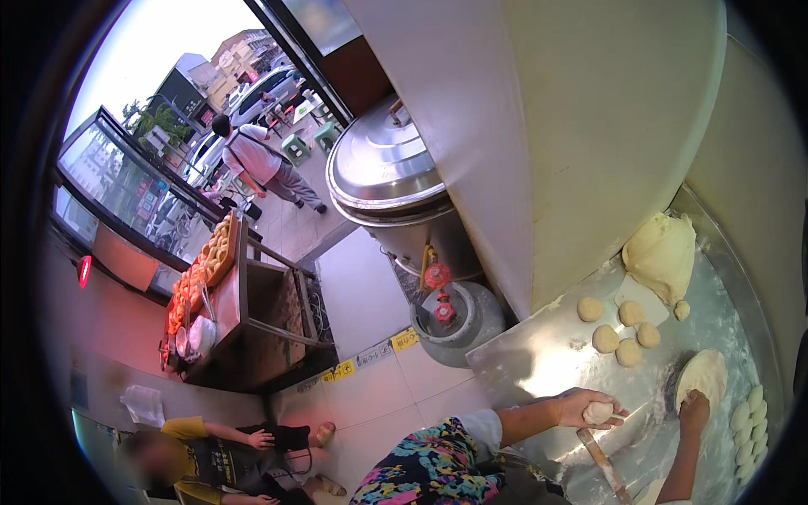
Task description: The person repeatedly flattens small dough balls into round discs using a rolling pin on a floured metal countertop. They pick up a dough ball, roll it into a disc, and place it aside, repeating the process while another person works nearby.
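My left hand (pixel 590 409) is palm up at the near edge of a floury metal worktop (pixel 543 353), its fingers around a small dough ball (pixel 597 413). My right hand (pixel 694 410) reaches into the near side of a round container of pale, floury material (pixel 704 379); its fingertips are hidden. Below the left hand lies a wooden rolling pin (pixel 603 464). Several round, brownish pieces (pixel 606 339) sit farther up the worktop. A large dough mass (pixel 659 259) rests beside a white scraper (pixel 641 303). Smooth oval dough pieces (pixel 742 435) line the right side.
Left of the worktop stand a gas cylinder (pixel 461 322) and a large lidded steel pot (pixel 385 158). A table (pixel 243 297) holds trays of baked goods (pixel 208 259). A seated person (pixel 221 454) is at lower left; another person (pixel 255 158) walks outside.
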Motion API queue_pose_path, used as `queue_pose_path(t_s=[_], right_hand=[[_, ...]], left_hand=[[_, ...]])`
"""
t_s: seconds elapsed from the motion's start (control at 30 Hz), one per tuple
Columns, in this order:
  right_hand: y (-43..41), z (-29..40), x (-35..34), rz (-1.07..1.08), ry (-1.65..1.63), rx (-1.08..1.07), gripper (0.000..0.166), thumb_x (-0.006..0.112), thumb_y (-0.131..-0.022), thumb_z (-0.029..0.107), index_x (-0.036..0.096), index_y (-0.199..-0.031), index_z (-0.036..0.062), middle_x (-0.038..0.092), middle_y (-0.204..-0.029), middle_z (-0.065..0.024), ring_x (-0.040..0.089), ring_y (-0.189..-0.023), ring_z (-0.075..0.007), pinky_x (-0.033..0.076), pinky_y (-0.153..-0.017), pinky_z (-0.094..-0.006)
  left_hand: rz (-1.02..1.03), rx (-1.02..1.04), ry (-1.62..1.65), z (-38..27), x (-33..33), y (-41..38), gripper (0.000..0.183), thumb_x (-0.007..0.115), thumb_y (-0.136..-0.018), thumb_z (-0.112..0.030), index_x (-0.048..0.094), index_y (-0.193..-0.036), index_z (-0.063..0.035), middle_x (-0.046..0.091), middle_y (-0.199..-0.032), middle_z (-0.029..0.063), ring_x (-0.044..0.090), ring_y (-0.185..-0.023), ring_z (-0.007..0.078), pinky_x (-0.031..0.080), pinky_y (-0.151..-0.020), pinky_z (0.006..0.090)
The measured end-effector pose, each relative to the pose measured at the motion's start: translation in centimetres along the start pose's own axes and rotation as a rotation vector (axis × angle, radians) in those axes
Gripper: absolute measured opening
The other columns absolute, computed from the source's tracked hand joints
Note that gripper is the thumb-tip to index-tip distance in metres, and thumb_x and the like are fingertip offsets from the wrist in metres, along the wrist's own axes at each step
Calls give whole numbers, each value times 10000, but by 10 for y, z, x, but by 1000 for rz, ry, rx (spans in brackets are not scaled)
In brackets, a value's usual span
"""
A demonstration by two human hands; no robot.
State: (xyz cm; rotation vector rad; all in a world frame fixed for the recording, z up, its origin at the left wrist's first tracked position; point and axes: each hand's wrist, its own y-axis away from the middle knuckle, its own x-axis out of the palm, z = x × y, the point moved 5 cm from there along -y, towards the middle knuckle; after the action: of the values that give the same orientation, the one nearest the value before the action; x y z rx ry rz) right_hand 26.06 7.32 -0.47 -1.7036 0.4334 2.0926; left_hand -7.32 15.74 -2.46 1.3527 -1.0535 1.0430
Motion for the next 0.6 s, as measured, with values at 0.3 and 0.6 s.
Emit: queue_pose_path(t_s=[0.3, 0.6], right_hand=[[56, 104, -70, 169, -885, 327, 252, 592, -937, 138, 738, -1106, 22, 677, -878, 4, 547, -712, -77, 469, -647, -259], [174, 135, -42, 96, -497, 52, 570, 676, -842, 126, 567, -1401, 142, 577, -1355, -187, 480, -1306, -401, 354, -1141, -462]], left_hand=[[-187, 125, 79, -19, -15, 12, 405, 519, -1028, -410, 656, -881, -58, 656, -833, 69, 639, -717, 192, 563, -702, 312], [8, -157, -105, -12, 5, 14, 576, 410, -1026, -571, 595, -1238, -68, 677, -1041, 145, 669, -989, 283, 546, -913, 396]])
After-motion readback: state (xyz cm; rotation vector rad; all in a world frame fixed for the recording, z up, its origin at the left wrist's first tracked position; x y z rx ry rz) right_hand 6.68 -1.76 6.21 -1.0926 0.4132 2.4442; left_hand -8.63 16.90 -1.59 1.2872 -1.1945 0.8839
